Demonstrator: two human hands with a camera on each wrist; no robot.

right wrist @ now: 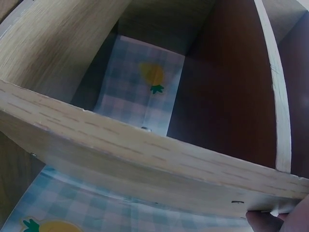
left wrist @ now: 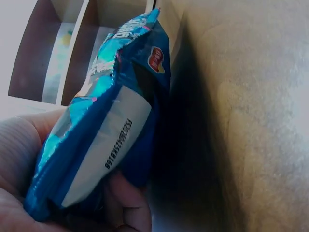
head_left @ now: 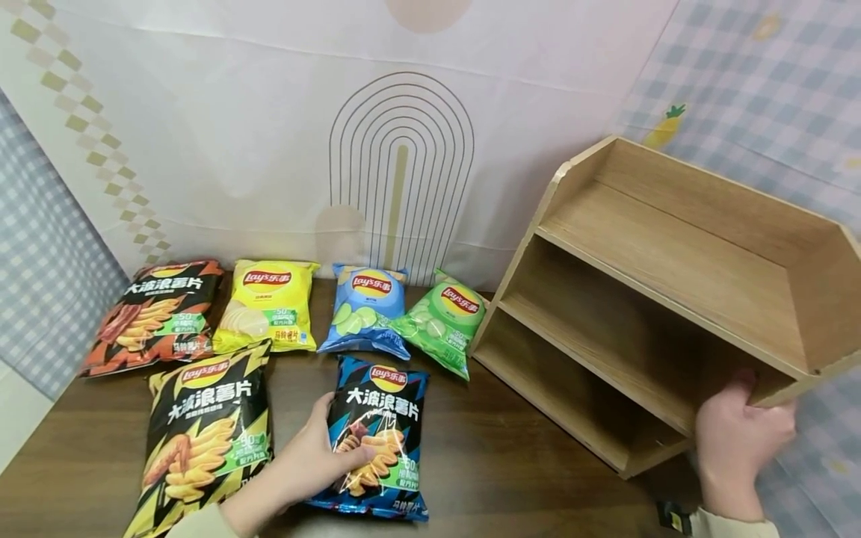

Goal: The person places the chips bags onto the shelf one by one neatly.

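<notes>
My left hand [head_left: 323,452] grips a blue-and-black bag of Lay's chips [head_left: 386,400] by its left side, thumb across the front. In the left wrist view the bag's back [left wrist: 111,140] shows a white printed strip, with fingers behind it and a dark gap between bag and table. At the right, my right hand [head_left: 745,430] grips the right side of a wooden shelf rack [head_left: 679,224], fingers partly hidden by the panel. The rack is tilted, its visible compartments holding nothing. In the right wrist view, its side panel [right wrist: 145,150] crosses the frame and only fingertips show.
Along the back lie a red bag [head_left: 158,314], a yellow bag [head_left: 269,302], a light blue bag [head_left: 366,310] and a green bag [head_left: 444,317], the last close to the rack. A black-and-yellow bag [head_left: 208,433] lies left of my forearm on the wooden table [head_left: 525,471].
</notes>
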